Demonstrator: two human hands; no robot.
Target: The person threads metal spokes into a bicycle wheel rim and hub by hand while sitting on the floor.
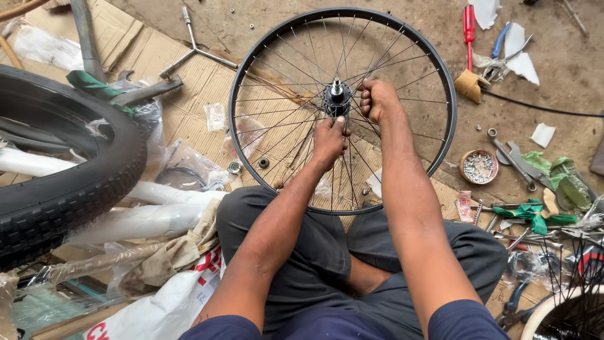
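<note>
A spoked bicycle wheel with a black rim [248, 75] lies flat in front of my knees, its hub and axle [337, 96] pointing up at the centre. My left hand [328, 141] reaches in from below the hub, thumb up against it and fingers curled among the spokes. My right hand [376, 99] is closed around the spokes just right of the hub. Both forearms cross over the near half of the wheel.
A large knobby black tyre [69, 182] lies at left beside plastic-wrapped white frame tubes [145, 217]. Flattened cardboard [189, 82] carries a three-way wrench [192, 47]. A red screwdriver [469, 28], a tin of small parts [479, 167], wrenches [516, 160] and pliers lie at right.
</note>
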